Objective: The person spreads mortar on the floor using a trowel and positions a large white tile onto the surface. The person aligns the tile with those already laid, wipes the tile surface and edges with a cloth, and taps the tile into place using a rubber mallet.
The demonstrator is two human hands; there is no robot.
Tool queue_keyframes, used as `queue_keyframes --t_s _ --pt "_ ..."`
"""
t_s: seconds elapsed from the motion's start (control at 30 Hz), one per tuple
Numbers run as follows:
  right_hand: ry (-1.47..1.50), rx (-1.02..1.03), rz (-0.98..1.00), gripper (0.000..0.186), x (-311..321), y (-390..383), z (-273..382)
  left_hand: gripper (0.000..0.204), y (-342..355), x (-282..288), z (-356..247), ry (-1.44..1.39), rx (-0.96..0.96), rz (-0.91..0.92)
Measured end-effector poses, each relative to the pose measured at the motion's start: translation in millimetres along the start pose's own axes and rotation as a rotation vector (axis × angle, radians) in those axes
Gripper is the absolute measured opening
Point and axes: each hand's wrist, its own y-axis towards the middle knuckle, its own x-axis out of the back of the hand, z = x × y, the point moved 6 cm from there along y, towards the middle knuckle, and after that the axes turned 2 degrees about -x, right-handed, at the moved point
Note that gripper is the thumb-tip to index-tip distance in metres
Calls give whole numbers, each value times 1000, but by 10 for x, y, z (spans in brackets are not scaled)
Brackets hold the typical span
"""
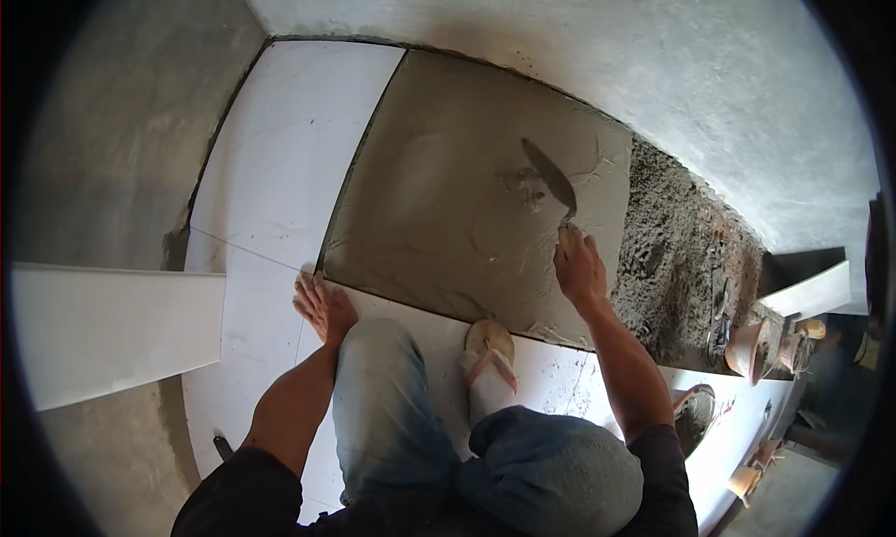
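Observation:
My right hand point(581, 268) is closed around the handle of a trowel point(551, 175). Its pointed metal blade reaches away from me over a smooth grey bed of wet mortar point(439, 182). Just left of the blade is a rough, disturbed patch in that surface; whether the blade touches it I cannot tell. My left hand point(325, 306) rests with spread fingers on the white floor tiles point(280, 164), beside the near left corner of the mortar. A dark seam separates the mortar from the tiles on its left and near sides.
Rough, crumbly mortar point(667, 248) lies to the right of the smooth bed. Buckets point(745, 352) and a round pan point(693, 416) stand at the right. A white panel point(121, 327) juts in from the left. Grey walls point(579, 33) border the far side. My sandalled foot point(490, 369) is at the mortar's near edge.

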Motion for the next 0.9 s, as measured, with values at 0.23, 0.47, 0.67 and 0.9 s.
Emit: queue_keyframes --t_s 0.23,0.47,0.67,0.9 --pt "240 189 101 41 -106 310 -191 61 -2 -15 -6 44 -16 -19" --pt "253 -75 221 40 66 1342 -776 61 7 -4 -20 72 -42 13" --pt "-184 485 -335 40 -92 1303 -305 59 -6 -19 0 91 -33 25" --pt "221 55 327 41 -657 551 -199 59 -5 -81 95 113 -67 -25"
